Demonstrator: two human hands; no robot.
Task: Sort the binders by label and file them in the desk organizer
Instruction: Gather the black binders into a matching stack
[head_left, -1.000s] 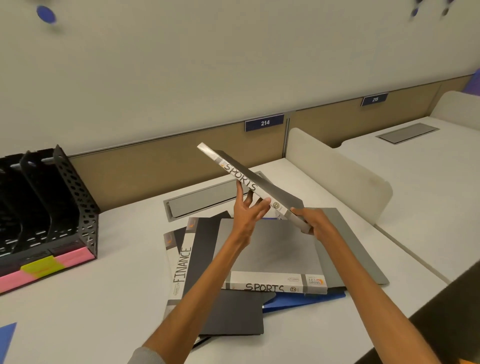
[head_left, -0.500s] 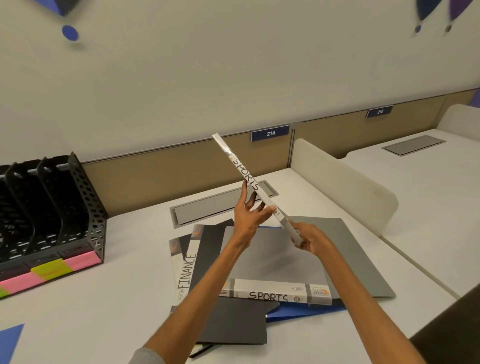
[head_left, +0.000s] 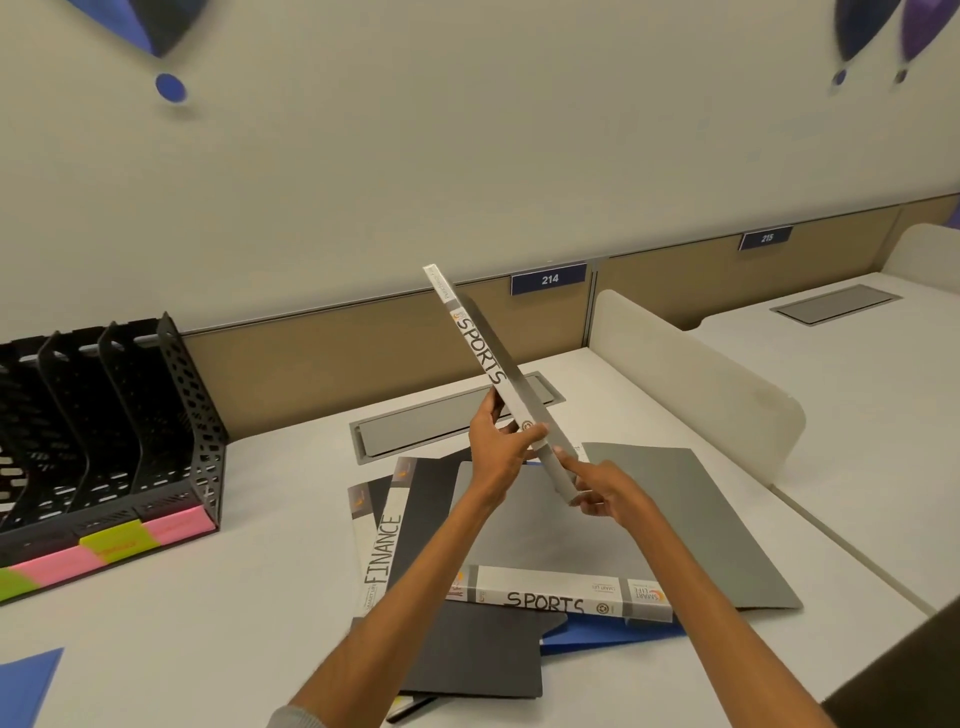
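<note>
Two grips, the left grip (head_left: 500, 448) and the right grip (head_left: 597, 489), clasp the lower end of the SPORTS binder (head_left: 488, 364), raised and tilted with its spine toward the wearer, well right of the desk organizer (head_left: 189, 415), probably so the label can be read before filing.

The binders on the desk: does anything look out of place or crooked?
Yes. They lie in a loose overlapping pile: the FINANCE binder points away from the person, a SPORTS binder lies crosswise over it, a blue folder sticks out underneath. The left hand and right hand hold a raised binder tilted. Nothing looks damaged.
</note>
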